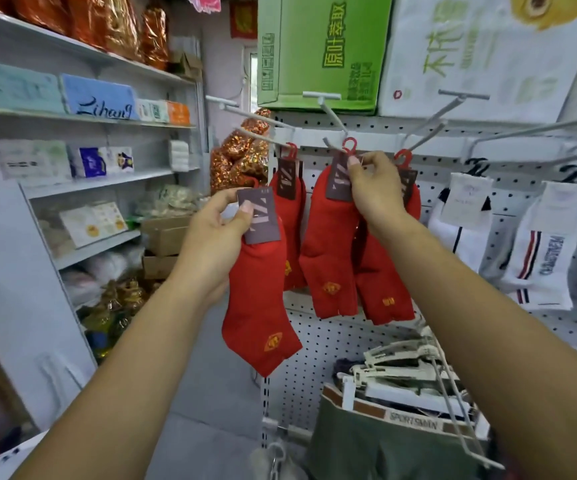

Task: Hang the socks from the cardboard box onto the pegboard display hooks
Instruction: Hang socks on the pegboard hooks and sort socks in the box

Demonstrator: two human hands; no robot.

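Socks, one red pair (259,289), hang from my left grip (218,237), which holds them by the brown card label (259,216): thumb on the front of the card, fingers curled behind it. This pair is out in the air, just left of the pegboard (332,344) and touching nothing else. My right grip (373,192) is narrow, pinching the top of a second red pair (332,258) right under its red plastic loop (349,145). The loop sits up at the tip of a wire hook (332,114); I cannot tell whether it is over the wire or only beside it. The second pair hangs straight down against the pegboard between two more of the same kind. A left-hand pair (290,209) hangs on its own hook, and a right-hand pair (387,292) is partly behind my wrist and pressed close to the one I pinch. Further right on the board hang white socks (463,216) and white striped socks (543,258). Below them, lower hooks carry pale clip hangers (401,362) and olive green underwear (366,441). On top of the display stand a green carton (321,46) and a white carton (481,53). Off to my left run grey shelves (89,119) stacked with boxed and bagged goods.
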